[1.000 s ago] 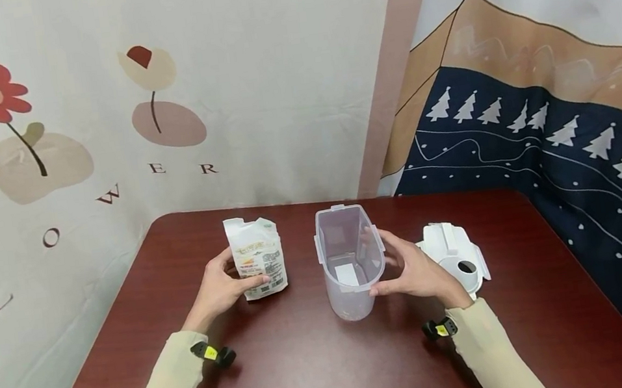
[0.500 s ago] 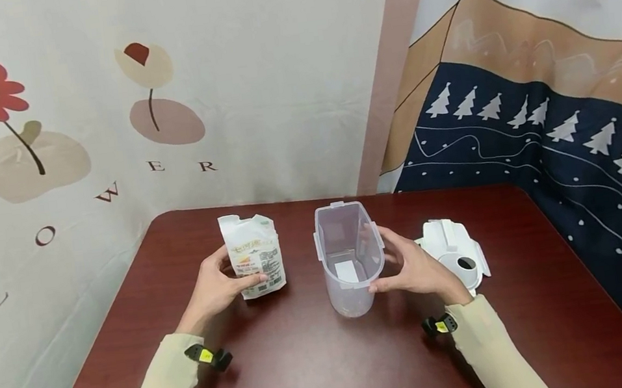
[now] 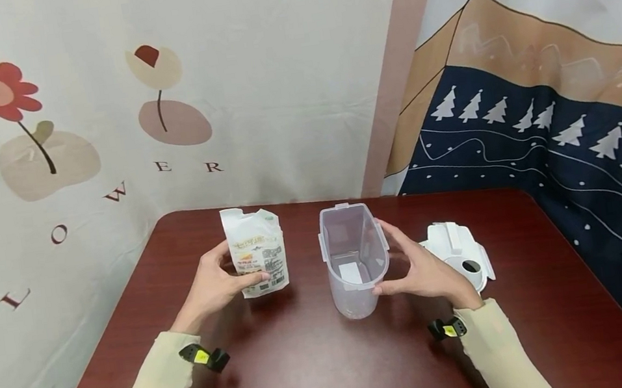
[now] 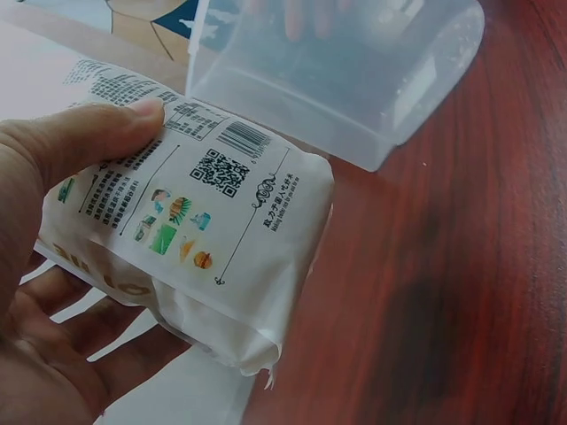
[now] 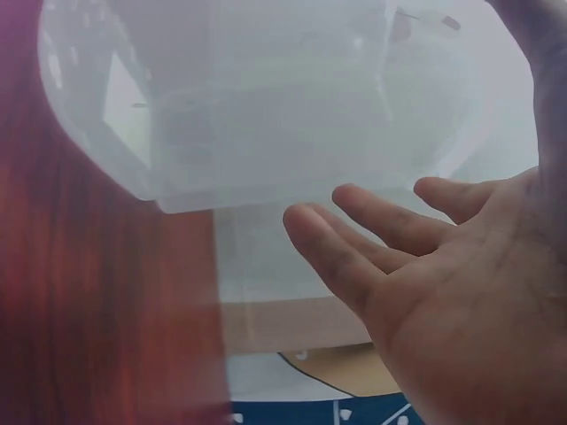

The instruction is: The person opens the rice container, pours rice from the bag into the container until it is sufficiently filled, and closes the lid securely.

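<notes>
The left hand (image 3: 213, 292) grips the packet (image 3: 258, 247) upright, left of and apart from the clear container (image 3: 357, 255), which the right hand (image 3: 423, 271) holds, fingers spread.

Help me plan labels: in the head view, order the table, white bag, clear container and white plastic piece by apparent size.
Table
Clear container
White bag and white plastic piece: too close to rank; the right hand partly hides the latter.
</notes>
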Tool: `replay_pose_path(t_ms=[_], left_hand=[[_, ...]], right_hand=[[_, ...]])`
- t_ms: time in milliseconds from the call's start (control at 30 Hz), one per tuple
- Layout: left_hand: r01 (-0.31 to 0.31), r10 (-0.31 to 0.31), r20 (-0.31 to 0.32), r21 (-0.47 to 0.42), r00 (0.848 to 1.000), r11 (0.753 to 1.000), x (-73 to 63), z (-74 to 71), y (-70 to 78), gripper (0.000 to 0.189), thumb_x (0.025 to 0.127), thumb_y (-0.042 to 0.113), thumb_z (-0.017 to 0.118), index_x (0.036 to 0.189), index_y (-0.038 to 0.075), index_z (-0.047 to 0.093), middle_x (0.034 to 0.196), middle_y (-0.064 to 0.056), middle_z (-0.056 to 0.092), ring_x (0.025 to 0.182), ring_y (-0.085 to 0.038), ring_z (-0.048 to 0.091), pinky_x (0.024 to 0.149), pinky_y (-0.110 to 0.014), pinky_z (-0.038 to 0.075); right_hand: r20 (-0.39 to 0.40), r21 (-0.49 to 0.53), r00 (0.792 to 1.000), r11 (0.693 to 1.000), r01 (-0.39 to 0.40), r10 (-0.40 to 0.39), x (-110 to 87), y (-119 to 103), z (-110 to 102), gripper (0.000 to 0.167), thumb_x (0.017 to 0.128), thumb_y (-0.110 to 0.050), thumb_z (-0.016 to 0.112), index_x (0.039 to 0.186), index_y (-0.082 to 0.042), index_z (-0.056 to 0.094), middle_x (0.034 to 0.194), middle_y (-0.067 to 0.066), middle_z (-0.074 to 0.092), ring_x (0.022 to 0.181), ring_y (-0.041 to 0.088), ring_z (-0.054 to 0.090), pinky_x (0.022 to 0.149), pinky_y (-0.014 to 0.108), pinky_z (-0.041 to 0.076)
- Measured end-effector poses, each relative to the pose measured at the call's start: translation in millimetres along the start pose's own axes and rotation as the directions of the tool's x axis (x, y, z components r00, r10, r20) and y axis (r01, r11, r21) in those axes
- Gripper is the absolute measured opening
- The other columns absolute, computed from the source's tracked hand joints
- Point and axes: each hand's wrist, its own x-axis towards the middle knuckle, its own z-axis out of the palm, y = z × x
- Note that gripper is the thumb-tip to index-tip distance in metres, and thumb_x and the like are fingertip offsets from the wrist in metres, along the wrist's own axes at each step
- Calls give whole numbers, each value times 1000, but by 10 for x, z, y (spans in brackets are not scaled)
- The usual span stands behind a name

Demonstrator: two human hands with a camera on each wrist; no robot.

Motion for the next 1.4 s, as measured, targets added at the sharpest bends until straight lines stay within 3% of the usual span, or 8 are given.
replay_pose_path(t_ms=[367,567,800,1033,1200,1400], left_hand=[[-36,35,38,31,999,999,15,-104,194,62,70,30,96,123,19,66,109,-6,76,89,-23,74,76,-31,61],[-31,28,67,39,997,999,10,-159,322,63,70,31,96,123,19,66,110,-6,76,89,-23,75,77,-34,62],[-50,42,90,89,995,995,-6,-288,515,61,71,32,96,123,20,66,107,-4,77,87,-21,75,75,-35,61],[-60,45,127,114,991,992,-16,-361,680,61,72,33,95,124,22,67,107,-2,77,88,-22,74,75,-35,61],[-62,41,156,131,987,989,2,-381,773,61,72,33,95,124,23,67,105,-2,78,90,-20,74,76,-35,61],[-69,39,180,163,983,984,21,-389,859,60,71,34,95,123,20,68,104,-2,78,90,-19,74,74,-34,62]], right_hand=[[-96,-77,994,996,48,-55,-74,-252,-102,113,76,-30,92,161,-41,20,165,3,37,148,32,43,116,60,41],[-152,-120,982,988,93,-111,-108,-413,-71,107,78,-26,91,161,-39,24,165,-4,36,149,26,41,118,50,41],[-214,-92,959,981,170,-186,-140,-669,67,99,81,-19,89,160,-32,31,161,-4,42,143,26,48,115,45,46],[-195,108,947,954,279,-255,-73,-892,323,86,87,-5,80,157,-30,37,156,0,50,138,27,55,113,38,49],[-166,315,949,897,309,-269,44,-1019,546,76,93,-3,73,157,-25,38,154,7,51,138,35,54,113,38,49],[-155,493,963,827,270,-222,198,-1105,837,74,95,-2,70,158,-21,35,153,12,50,137,43,52,112,40,50]])
